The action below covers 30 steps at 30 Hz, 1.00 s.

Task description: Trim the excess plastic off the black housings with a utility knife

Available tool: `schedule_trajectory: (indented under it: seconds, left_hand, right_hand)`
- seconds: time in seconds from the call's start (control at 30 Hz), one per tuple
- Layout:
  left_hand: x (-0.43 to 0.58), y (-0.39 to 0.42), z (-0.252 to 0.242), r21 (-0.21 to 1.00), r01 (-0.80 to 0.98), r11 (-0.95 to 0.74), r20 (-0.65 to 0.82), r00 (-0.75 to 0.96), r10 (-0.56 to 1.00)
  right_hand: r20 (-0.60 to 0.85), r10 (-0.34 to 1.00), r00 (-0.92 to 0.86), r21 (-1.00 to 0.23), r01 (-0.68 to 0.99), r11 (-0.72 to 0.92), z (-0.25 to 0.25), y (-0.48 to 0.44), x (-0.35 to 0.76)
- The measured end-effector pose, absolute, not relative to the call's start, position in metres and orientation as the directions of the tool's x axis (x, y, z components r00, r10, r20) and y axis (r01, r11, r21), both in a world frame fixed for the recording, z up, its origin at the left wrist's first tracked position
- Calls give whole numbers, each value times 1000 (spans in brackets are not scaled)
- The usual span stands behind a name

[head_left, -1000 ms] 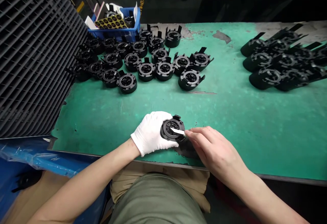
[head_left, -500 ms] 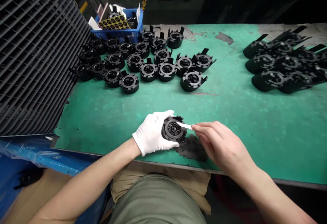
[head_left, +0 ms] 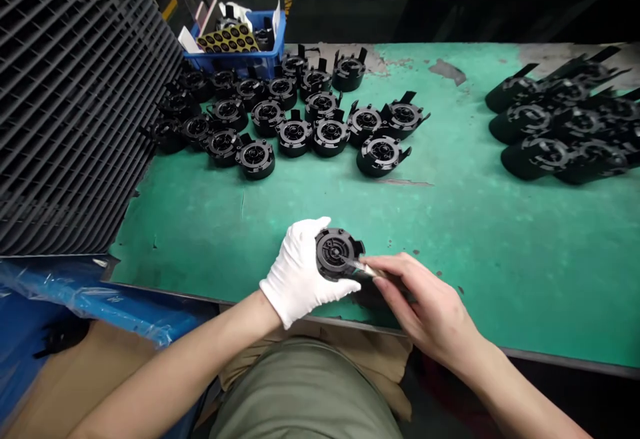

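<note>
My left hand (head_left: 300, 272), in a white glove, grips a round black plastic part (head_left: 336, 253) just above the near edge of the green table (head_left: 470, 225). My bare right hand (head_left: 425, 305) pinches a thin pale blade-like tool (head_left: 364, 267), whose tip rests on the lower right rim of the part. The two hands sit close together, almost touching at the part.
Several similar round black parts (head_left: 295, 119) lie grouped at the back left, in front of a blue bin (head_left: 240, 45) holding a yellow sheet of black discs. More black parts (head_left: 560, 125) are piled at the right. A large black grille (head_left: 70, 99) leans at the left.
The tool tip moved from the top right of the part down to its lower right rim. My right hand shifted lower and closer to the part; the left hand kept its grip.
</note>
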<state>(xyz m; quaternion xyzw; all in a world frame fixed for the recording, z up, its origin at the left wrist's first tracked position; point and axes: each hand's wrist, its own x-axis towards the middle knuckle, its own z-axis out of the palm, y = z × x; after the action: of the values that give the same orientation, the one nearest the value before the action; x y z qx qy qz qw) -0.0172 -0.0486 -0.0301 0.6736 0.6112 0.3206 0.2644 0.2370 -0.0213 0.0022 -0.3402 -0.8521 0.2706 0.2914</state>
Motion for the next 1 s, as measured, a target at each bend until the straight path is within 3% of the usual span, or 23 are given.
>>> schedule_trajectory:
  seconds: [0.1,0.27,0.47,0.57,0.73,0.87,1.0]
  left_hand:
    - [-24,-35,-25,747,639,-185,57,216,975]
    - [-49,-16,-22,786,570,-241,-5,396,918]
    - [-74,-9,-20,841,432,-326,-24,632,775]
    - [-78,-13,-19,829,420,-370,20,639,769]
    - [-69,-24,-25,772,400,-494,235,542,807]
    - [-64,-27,-28,743,449,-497,236,518,822]
    - [-64,-25,-29,732,451,-511,250,519,817]
  right_hand:
    - [345,711,-613,-632,408,658,8,-16,247]
    - [358,613,-705,-405,474,782,4,15,261]
    - [308,531,-789,-354,423,834,5,31,252]
    - [257,497,-829,-328,409,851,10,37,247]
    - [265,389,-882,-205,343,917,11,52,238]
    - [334,311,-890,-88,299,950,9,58,229]
    - [343,315,-885,-112,295,949,4,58,227]
